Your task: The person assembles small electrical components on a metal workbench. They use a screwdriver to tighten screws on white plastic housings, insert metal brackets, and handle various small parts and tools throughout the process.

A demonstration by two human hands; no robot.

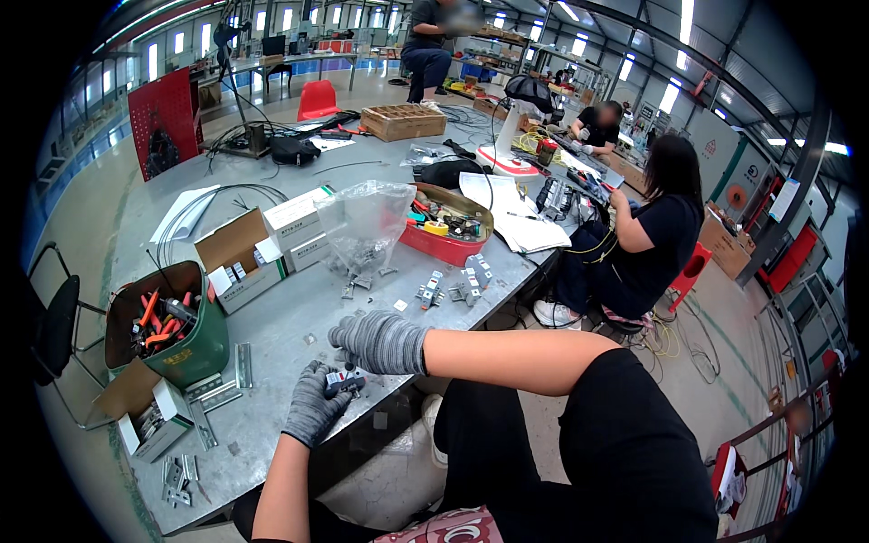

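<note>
Closest to me, my left hand (312,407) in its grey knit glove is closed around a small grey and dark component (345,381), with the fingers wrapped narrow on it. The piece sits at the near edge of the metal table (290,312), just above the border. My right hand (380,342), gloved also, rests curled over the top of the piece; I cannot tell if it really pinches something or only covers it.

What can go wrong, in my judgement, comes mostly from this position. The component is held over the table edge, so if the glove slips, it may fall to the floor between my knees and not back on the table. The knit fabric gives little feeling for small parts, and a tiny screw or clip could escape without me noticing.

Further on the table lie more small metal parts (448,288), near a clear plastic bag (367,222); my right forearm could sweep them when I reach. On my left, the green bucket (186,348) of red-handled tools stands near an open cardboard box (145,412), and a careless elbow could tip either of them.
</note>
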